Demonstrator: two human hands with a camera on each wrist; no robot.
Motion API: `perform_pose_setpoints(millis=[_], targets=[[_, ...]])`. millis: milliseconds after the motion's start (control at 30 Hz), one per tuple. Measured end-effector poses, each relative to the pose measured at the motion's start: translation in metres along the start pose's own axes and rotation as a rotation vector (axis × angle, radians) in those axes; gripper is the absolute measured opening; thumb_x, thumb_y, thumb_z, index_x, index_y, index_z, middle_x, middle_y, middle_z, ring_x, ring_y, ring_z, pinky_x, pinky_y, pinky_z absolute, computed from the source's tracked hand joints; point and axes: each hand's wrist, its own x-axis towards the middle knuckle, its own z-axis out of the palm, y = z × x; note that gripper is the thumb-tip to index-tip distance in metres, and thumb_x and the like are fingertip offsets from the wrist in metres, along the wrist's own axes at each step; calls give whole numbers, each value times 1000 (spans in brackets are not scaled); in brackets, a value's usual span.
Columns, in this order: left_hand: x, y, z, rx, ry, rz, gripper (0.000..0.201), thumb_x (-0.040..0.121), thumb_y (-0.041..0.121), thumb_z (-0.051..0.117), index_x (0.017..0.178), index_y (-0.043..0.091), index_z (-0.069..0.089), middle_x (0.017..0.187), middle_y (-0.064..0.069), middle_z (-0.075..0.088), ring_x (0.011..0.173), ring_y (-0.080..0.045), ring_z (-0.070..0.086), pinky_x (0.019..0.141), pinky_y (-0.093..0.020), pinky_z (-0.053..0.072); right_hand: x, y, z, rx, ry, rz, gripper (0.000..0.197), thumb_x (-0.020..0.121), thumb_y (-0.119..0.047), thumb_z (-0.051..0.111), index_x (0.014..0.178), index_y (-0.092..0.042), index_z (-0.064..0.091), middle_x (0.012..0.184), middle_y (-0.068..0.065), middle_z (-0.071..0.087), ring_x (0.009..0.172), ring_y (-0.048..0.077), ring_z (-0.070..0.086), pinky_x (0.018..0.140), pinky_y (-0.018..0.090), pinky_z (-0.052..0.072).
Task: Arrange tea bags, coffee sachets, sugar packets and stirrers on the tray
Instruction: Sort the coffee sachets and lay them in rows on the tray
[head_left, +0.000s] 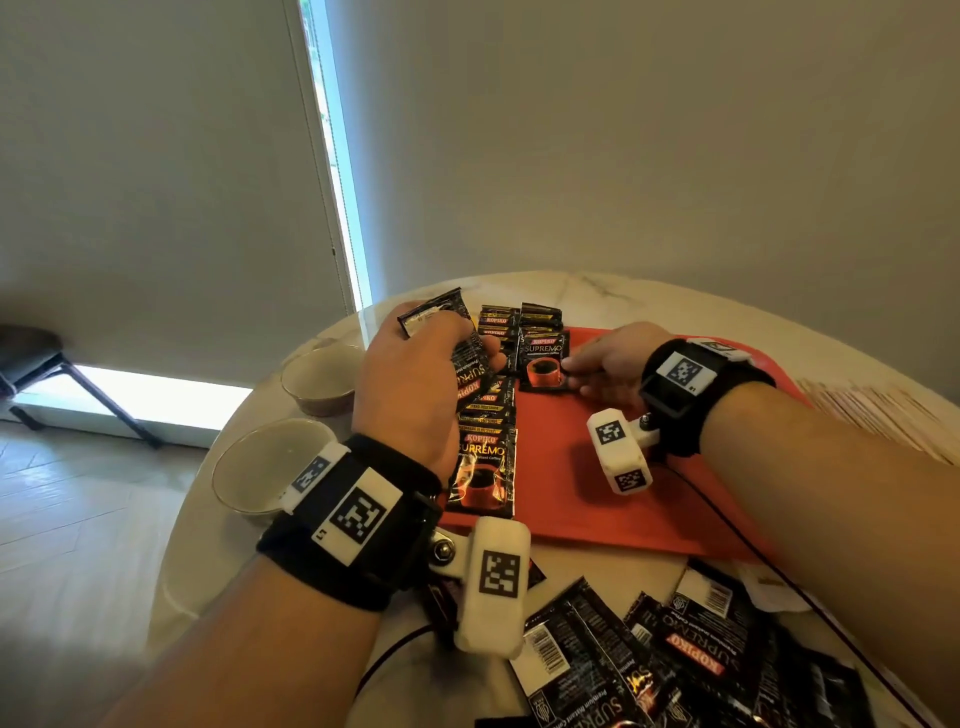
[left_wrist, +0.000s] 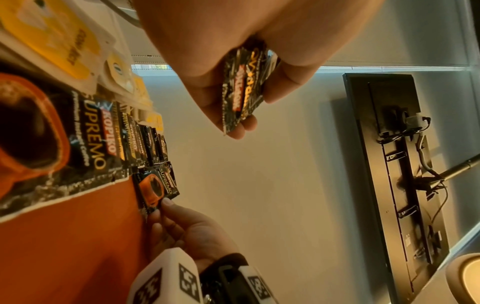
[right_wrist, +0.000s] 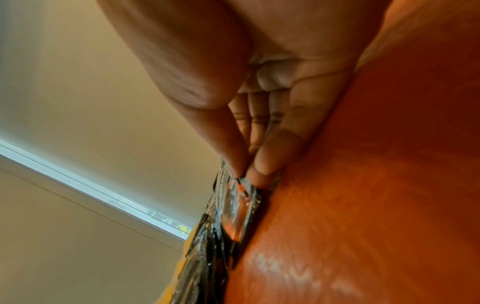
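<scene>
The left hand (head_left: 415, 384) hovers over the left part of the red tray (head_left: 597, 499), knuckles up, its fingers and thumb curled round a small bundle of black Kopiko Supremo coffee sachets (head_left: 441, 322); the left wrist view shows the bundle (left_wrist: 244, 88) pinched between thumb and fingertips. Directly beneath that hand a row of overlapping sachets (head_left: 485, 457) lies flat on the tray, running from the near edge away, each black with gold lettering and a red cup of coffee. The right hand (head_left: 608, 364) reaches low across the tray, palm down, and its thumb and fingertips pinch the near right corner of a single sachet (head_left: 543, 364) that lies face up at the front of a second overlapping row. In the right wrist view the fingertips (right_wrist: 259, 164) press that sachet against the tray surface. Behind the wrists, nearer the person, a loose pile of the same sachets (head_left: 675, 654) lies on the marble table (head_left: 649, 296). Left of the left hand stand two shallow bowls (head_left: 270, 467).
</scene>
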Motion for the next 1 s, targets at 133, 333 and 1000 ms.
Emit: perform_pose_setpoints(millis=[133, 333, 1000], targets=[[-1, 0, 1, 11, -1, -4, 13, 99, -2, 57, 98, 10, 59, 59, -2, 70, 60, -18, 71, 66, -38, 64, 3, -3, 1, -41, 6, 25, 5, 87, 0, 74, 88, 3, 70, 80, 13, 70, 63, 17, 66, 56, 24, 57], [-1, 3, 0, -3, -13, -11, 11, 98, -2, 57, 100, 9, 59, 63, -6, 71, 62, -20, 72, 64, -36, 64, 3, -4, 5, -61, 16, 31, 7, 89, 0, 73, 84, 2, 69, 74, 11, 69, 62, 16, 66, 49, 21, 56], [-1, -7, -4, 78, -85, -37, 14, 98, 10, 69, 98, 19, 58, 96, -15, 73, 65, -22, 72, 45, -25, 51, -94, -19, 4, 169, -583, -691, 47, 79, 13, 56, 114, -15, 70, 95, 12, 71, 76, 25, 67, 71, 40, 61]])
